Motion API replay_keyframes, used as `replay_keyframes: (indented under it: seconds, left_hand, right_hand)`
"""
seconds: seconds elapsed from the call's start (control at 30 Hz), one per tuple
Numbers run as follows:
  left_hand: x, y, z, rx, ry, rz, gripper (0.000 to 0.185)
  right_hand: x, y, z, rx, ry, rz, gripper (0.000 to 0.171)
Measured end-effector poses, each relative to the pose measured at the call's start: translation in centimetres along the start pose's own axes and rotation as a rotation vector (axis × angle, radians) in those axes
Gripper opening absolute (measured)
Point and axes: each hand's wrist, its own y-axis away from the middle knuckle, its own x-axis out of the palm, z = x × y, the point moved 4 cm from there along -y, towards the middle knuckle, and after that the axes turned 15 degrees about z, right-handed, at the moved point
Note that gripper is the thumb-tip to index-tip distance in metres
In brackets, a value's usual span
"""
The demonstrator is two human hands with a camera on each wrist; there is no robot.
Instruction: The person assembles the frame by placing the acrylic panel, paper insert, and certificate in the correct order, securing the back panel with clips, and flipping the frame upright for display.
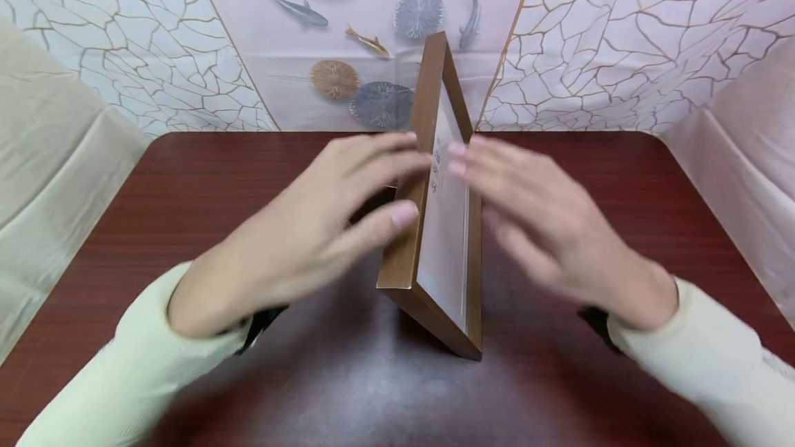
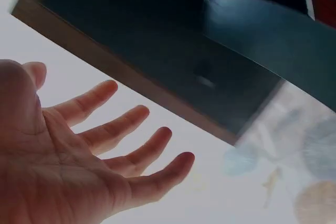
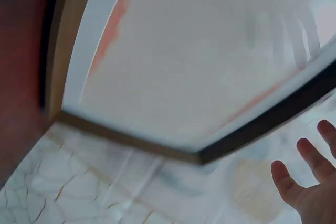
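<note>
both hands (image 1: 385, 219) flank an upright picture frame (image 1: 435, 226) on a dark wooden table (image 1: 186, 178).

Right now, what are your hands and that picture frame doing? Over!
Left hand open, fingers straight beside the frame's back. Right hand open at its front. Brown picture frame upright on the table. Nothing in the way.
</note>
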Motion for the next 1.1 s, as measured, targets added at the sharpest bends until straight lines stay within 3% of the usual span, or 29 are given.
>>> replay_keyframes:
  seconds: [0.07,0.17,0.27,0.43,0.53,0.6,0.7,0.83,0.97,1.1]
  left_hand:
    - [0.6,1.1,-1.8,0.051,-0.109,-0.02,0.052]
    - [1.9,2.3,-4.1,0.119,-0.27,-0.074,0.057]
    - [4.0,3.0,-4.8,0.163,-0.391,-0.146,0.068]
    - [8.2,3.4,-3.1,0.171,-0.468,-0.195,0.085]
    - [9.9,3.6,-1.8,0.166,-0.483,-0.201,0.086]
    - [10.3,3.8,-1.1,0.157,-0.498,-0.21,0.084]
    - [9.3,4.4,-0.9,0.142,-0.511,-0.224,0.083]
    - [5.9,5.2,-1.8,0.11,-0.519,-0.228,0.07]
    - [3.1,6.0,-2.2,0.036,-0.549,-0.21,0.052]
    - [2.1,6.6,-1.1,-0.04,-0.603,-0.219,0.055]
  right_hand:
    - [-0.4,-0.7,-2.7,0.08,0.016,0.026,0.053]
    - [-0.7,-2.3,-6.5,0.203,0.064,0.131,0.066]
    - [-0.5,-4.1,-9.5,0.308,0.069,0.24,0.075]
    - [0.4,-6.4,-12.4,0.426,0.067,0.402,0.071]
    - [0.7,-7.1,-13.4,0.456,0.062,0.438,0.068]
    - [0.7,-7.1,-13.8,0.467,0.064,0.436,0.068]
    - [0.5,-6.7,-14.1,0.457,0.079,0.4,0.068]
    - [0.2,-5.7,-14.3,0.449,0.092,0.345,0.071]
    - [-0.5,-4.3,-14.4,0.46,0.102,0.304,0.073]
    - [-1.2,-2.7,-14.2,0.451,0.13,0.277,0.077]
